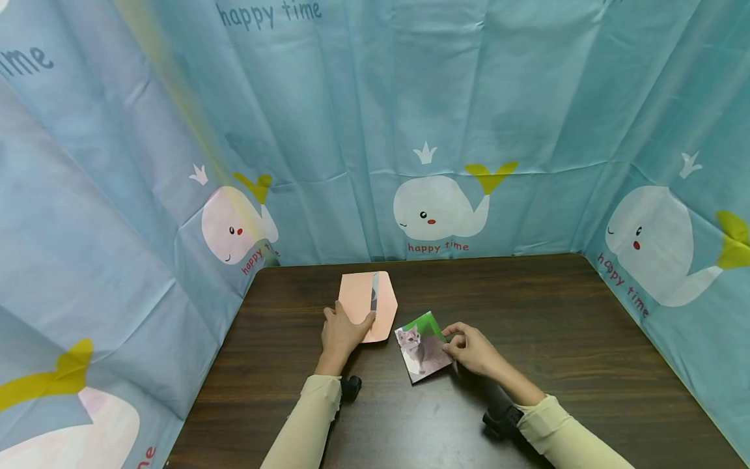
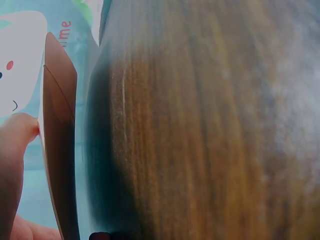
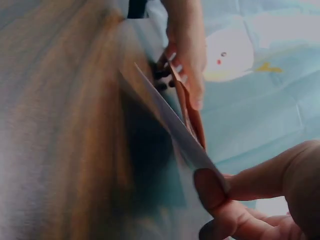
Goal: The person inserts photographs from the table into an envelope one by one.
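Note:
A pink envelope is in my left hand, thumb on its face and fingers at its left edge. Its flap points right, and a narrow strip of a picture shows beside the flap. The left wrist view has the envelope edge-on, raised off the wood, beside the thumb. My right hand pinches the right edge of a cat picture card, tilted just right of the envelope. In the right wrist view, thumb and finger grip this card at its edge.
Both hands are over a dark wooden table. A blue curtain printed with whales hangs behind it and along both sides. Each wrist wears a black camera, one at the left and one at the right.

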Motion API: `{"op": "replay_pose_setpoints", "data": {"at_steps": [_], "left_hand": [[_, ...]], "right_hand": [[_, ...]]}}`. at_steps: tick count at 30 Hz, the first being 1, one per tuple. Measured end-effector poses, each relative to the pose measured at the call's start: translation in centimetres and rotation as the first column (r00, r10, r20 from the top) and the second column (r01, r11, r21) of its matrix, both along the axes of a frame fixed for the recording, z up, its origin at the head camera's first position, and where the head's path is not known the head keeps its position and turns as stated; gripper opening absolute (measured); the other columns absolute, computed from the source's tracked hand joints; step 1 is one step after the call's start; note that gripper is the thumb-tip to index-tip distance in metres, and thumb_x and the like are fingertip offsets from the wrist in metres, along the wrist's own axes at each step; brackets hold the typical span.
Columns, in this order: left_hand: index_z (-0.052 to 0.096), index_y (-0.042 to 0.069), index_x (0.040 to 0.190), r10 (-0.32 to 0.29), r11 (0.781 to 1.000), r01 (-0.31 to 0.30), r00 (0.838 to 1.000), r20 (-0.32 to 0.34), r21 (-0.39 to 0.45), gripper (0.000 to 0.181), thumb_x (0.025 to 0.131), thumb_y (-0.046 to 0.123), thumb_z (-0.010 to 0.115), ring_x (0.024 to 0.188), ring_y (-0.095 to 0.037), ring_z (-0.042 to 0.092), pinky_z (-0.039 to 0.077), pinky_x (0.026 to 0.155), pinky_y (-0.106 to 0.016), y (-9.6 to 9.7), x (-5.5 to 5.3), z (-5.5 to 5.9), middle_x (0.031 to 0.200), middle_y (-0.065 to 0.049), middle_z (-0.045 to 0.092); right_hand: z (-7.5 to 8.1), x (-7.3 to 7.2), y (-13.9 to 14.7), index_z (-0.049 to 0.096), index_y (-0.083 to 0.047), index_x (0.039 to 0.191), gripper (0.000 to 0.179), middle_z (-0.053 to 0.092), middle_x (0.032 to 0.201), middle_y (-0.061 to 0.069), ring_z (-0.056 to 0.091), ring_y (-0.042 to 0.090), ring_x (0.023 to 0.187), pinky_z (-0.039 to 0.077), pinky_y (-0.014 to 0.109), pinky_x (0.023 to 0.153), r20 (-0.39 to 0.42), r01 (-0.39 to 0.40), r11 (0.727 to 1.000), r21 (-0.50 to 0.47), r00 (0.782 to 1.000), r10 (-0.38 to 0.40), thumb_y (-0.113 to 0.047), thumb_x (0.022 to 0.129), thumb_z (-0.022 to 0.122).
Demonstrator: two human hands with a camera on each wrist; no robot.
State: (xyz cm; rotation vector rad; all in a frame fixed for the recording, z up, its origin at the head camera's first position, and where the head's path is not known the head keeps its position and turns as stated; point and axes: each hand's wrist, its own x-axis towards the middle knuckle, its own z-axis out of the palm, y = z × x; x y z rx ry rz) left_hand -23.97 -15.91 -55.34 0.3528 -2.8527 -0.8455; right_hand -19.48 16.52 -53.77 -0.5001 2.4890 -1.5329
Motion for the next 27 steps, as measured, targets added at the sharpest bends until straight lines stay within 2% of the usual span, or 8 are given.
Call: {"op": "replay_pose_setpoints", "data": {"at_steps": [5, 13, 19, 27], "left_hand": [[0.036, -0.009, 0.161, -0.004, 1.0, 0.004, 1.0, 0.009, 0.001, 0.115, 0.087, 0.07, 0.074, 0.11, -0.054, 0.065, 0.055, 0.095, -0.061, 0.1, 0.0, 0.1, 0.136, -0.036, 0.046], [0.035, -0.008, 0.162, 0.003, 1.0, -0.003, 1.0, 0.018, -0.001, 0.116, 0.086, 0.071, 0.074, 0.111, -0.054, 0.064, 0.055, 0.096, -0.06, 0.0, -0.1, -0.2, 0.137, -0.035, 0.045], [0.036, -0.008, 0.162, 0.002, 1.0, -0.002, 1.0, 0.013, -0.004, 0.116, 0.087, 0.072, 0.073, 0.109, -0.053, 0.064, 0.055, 0.094, -0.061, 0.1, -0.1, -0.3, 0.137, -0.035, 0.045], [0.036, -0.01, 0.161, -0.004, 1.0, 0.004, 1.0, 0.003, -0.017, 0.115, 0.088, 0.071, 0.074, 0.106, -0.054, 0.065, 0.056, 0.091, -0.061, 0.1, -0.1, -0.2, 0.136, -0.037, 0.045]], "right_hand": [[0.5, -0.8, -0.1, 0.063, 0.004, 0.127, 0.028, 0.067, 0.074, 0.003, 0.046, 0.006, 0.057, 0.038, 0.026, 0.061, -0.035, 0.1, 0.995, -0.008, 0.994, -0.1, -0.007, 0.102, 0.072], [0.9, -2.6, -1.4, 0.064, 0.002, 0.128, 0.029, 0.072, 0.077, 0.007, 0.05, 0.008, 0.063, 0.04, 0.027, 0.067, -0.102, 0.208, 0.972, -0.105, 0.97, -0.219, -0.005, 0.101, 0.073], [0.7, -4.6, -3.4, 0.064, 0.004, 0.126, 0.029, 0.073, 0.077, 0.01, 0.056, 0.01, 0.068, 0.043, 0.027, 0.073, -0.12, 0.248, 0.957, -0.152, 0.956, -0.267, -0.002, 0.099, 0.074], [-0.1, -7.3, -6.1, 0.064, 0.004, 0.126, 0.03, 0.074, 0.077, 0.008, 0.058, 0.01, 0.067, 0.045, 0.03, 0.073, -0.1, 0.288, 0.944, -0.159, 0.947, -0.306, -0.003, 0.099, 0.074]]}}
